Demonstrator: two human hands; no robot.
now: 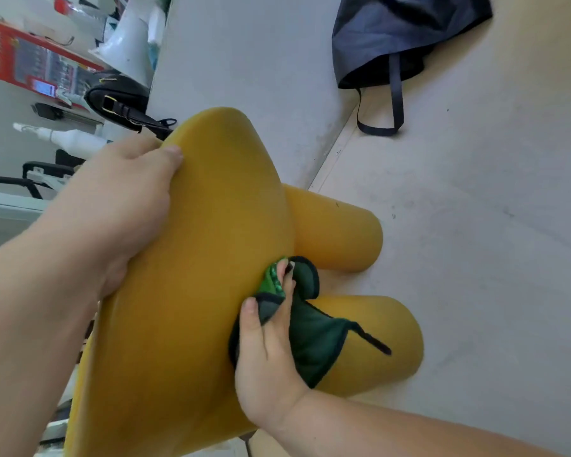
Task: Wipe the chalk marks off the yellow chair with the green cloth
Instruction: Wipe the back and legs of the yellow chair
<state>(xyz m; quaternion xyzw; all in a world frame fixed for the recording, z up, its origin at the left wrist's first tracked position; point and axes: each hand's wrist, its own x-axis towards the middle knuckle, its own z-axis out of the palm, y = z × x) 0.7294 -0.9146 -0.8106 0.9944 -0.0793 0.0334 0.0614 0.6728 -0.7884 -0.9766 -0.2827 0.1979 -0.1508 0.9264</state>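
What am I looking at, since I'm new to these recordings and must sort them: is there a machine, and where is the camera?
No machine: these are a person's two bare hands, filmed by one head-worn camera looking down. The left hand grips the rim of a yellow chair, whose thick legs show at the right. The right hand holds a green cloth and presses it against the chair. A dark blue bag lies on the floor beyond. No chalk marks are visible to me.
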